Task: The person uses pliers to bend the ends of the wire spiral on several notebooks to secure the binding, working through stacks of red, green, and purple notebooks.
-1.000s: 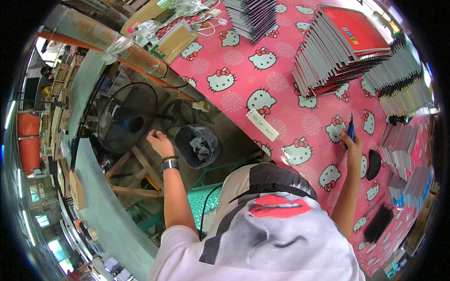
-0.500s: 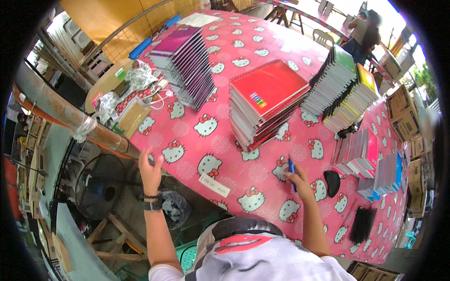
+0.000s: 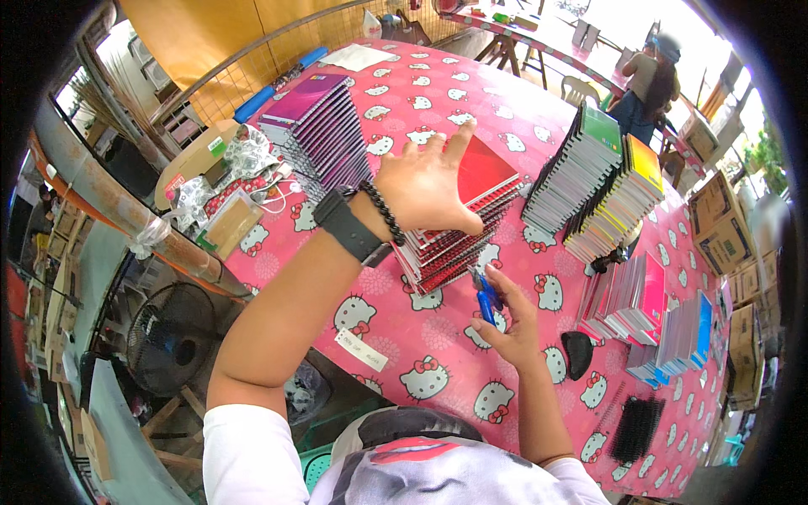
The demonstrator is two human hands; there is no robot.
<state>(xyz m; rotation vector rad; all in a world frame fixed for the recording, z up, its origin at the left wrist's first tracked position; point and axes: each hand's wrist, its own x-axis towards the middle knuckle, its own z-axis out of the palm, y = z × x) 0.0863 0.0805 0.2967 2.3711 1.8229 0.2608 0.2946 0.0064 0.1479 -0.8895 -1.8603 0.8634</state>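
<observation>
centre frame: left hand [image 3: 427,187], fingers spread, lies over red notebook stack [image 3: 488,168], nearer than right hand [image 3: 517,326] below, gripping blue-handled tool [image 3: 486,303] pointing up-frame.

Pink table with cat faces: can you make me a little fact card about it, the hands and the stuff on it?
Pink table: covered in white cat faces
Left grip: open, fingers spread over the red spiral-bound notebook stack; contact unclear
Right grip: closed around blue-handled metal pliers
Left of red stack: tall purple-topped notebook stack
Right of red stack: green-topped notebook stack and yellow-topped notebook stack
Near edge: white paper strip
Lower right: black wire coil bundle
</observation>
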